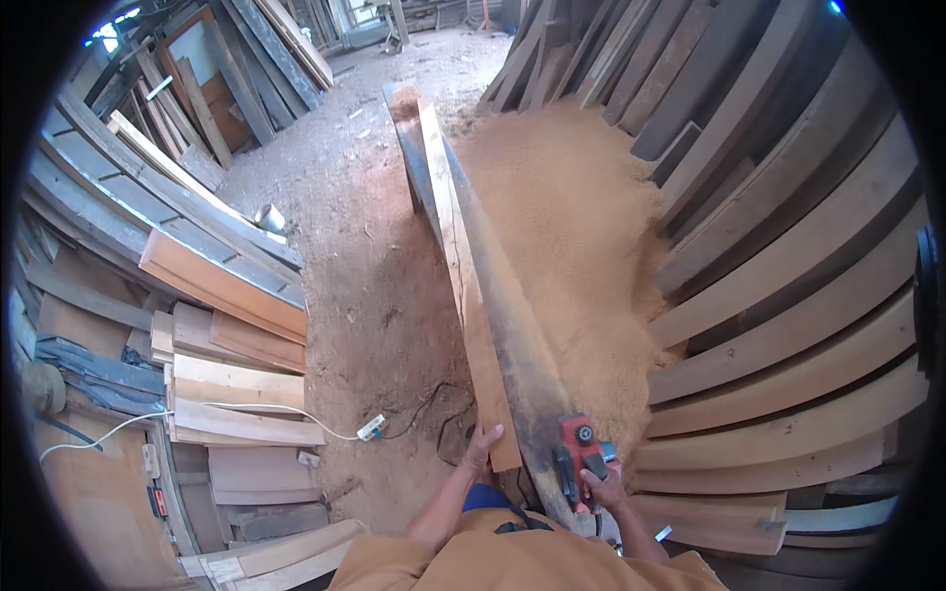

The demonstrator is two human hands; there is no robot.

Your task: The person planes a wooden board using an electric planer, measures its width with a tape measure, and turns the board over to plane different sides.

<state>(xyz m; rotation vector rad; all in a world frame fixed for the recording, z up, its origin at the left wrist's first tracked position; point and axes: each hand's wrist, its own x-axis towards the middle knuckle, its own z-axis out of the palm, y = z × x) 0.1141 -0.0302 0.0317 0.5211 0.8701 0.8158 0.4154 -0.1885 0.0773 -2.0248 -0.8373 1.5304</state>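
Lengthwise, a long wooden plank (459, 256) is laid along a narrow dusty bench (520, 330), from upper centre to lower centre of the frame. Its near end is grasped at the edge by the left hand (480, 447), thumb over the top, the other fingers mostly hidden. Right of it, the handle of a red power tool (574, 430) is wrapped by the closed right hand (604, 489). Sawdust (572, 197) is spread beyond, and boards (778, 448) are ranged down the frame's right side.
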